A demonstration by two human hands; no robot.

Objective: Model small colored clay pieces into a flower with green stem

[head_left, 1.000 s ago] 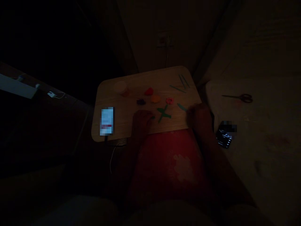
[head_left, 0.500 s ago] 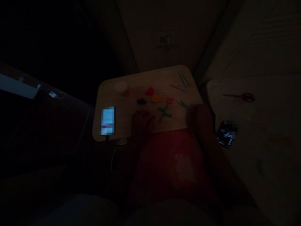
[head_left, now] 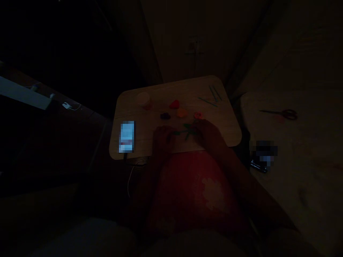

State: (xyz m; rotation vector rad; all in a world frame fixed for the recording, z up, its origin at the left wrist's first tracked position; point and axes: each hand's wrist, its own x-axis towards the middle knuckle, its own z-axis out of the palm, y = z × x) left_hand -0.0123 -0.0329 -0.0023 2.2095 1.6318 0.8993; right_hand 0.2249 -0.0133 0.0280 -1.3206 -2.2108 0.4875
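Observation:
It is very dark. My left hand (head_left: 163, 138) rests near the front of the wooden table (head_left: 144, 142), fingers curled and closed at a small green piece (head_left: 176, 133). My right hand (head_left: 210, 134) is over the table with fingers closed beside a green cross-shaped piece (head_left: 189, 132), covering part of it; what they hold is hidden. Behind the hands lie a pink ring-like piece (head_left: 198, 115), an orange lump (head_left: 182, 113), a red lump (head_left: 174, 104) and a dark lump (head_left: 165, 116), all like modelling clay.
A lit phone (head_left: 127, 136) lies at the table's left, with a lidded tub (head_left: 144, 100) behind it. Several thin sticks (head_left: 210, 96) lie at the far right. On a pale surface to the right are scissors (head_left: 280, 113) and a dark device (head_left: 259, 166). A wall socket (head_left: 196, 44) is behind.
My right hand has moved left from the table's right edge to the green cross. The left hand has stayed nearly in place. The view has shifted slightly.

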